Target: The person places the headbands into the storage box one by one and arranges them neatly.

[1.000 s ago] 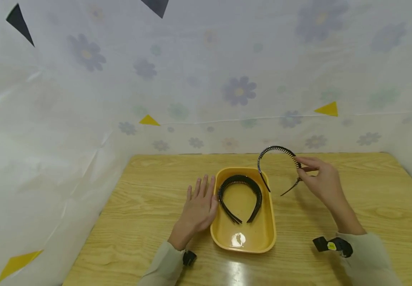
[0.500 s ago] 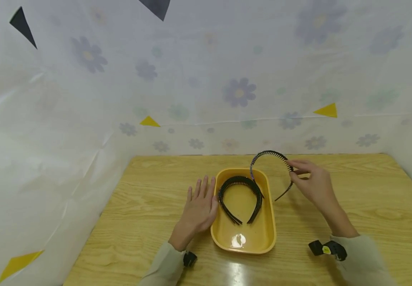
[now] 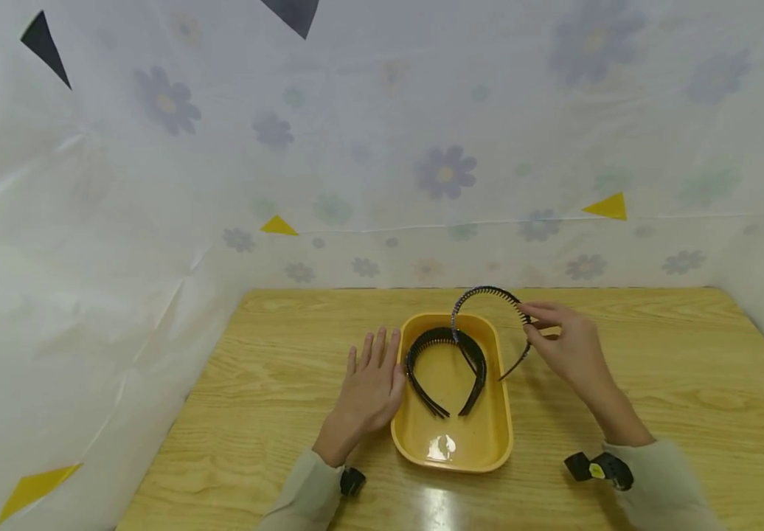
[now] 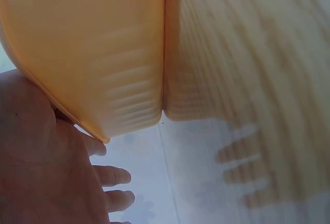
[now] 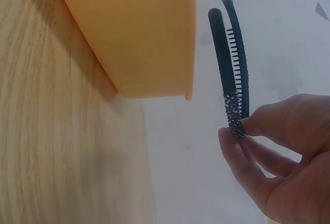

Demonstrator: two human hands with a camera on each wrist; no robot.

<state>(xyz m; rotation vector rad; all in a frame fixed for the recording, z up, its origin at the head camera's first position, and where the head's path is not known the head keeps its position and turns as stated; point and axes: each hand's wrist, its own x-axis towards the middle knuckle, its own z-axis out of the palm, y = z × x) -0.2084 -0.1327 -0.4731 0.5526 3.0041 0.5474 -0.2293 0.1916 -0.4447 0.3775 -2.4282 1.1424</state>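
My right hand (image 3: 568, 343) pinches a thin black headband (image 3: 486, 290) by its right side, between thumb and fingertips. In the right wrist view this headband (image 5: 223, 53) shows inner comb teeth and a glittery, beaded outside. It is held above the right rim of a yellow tray (image 3: 451, 446), its left arm over the tray. Inside the tray lie black toothed headbands (image 3: 445, 333), nested together with their ends toward me; how many cannot be told. My left hand (image 3: 367, 391) rests with straight fingers against the tray's left rim, and in the left wrist view it touches the tray wall (image 4: 103, 53).
The tray stands on a wood-grain table (image 3: 276, 413). Behind it and to the left hangs a pale flowered sheet (image 3: 355, 147) with yellow and black triangles on it. A black strap (image 3: 601, 470) is on the right wrist.
My right hand has moved left and slightly down with the headband, bringing it from beside the tray to partly over it. The left hand and the tray have stayed in place.
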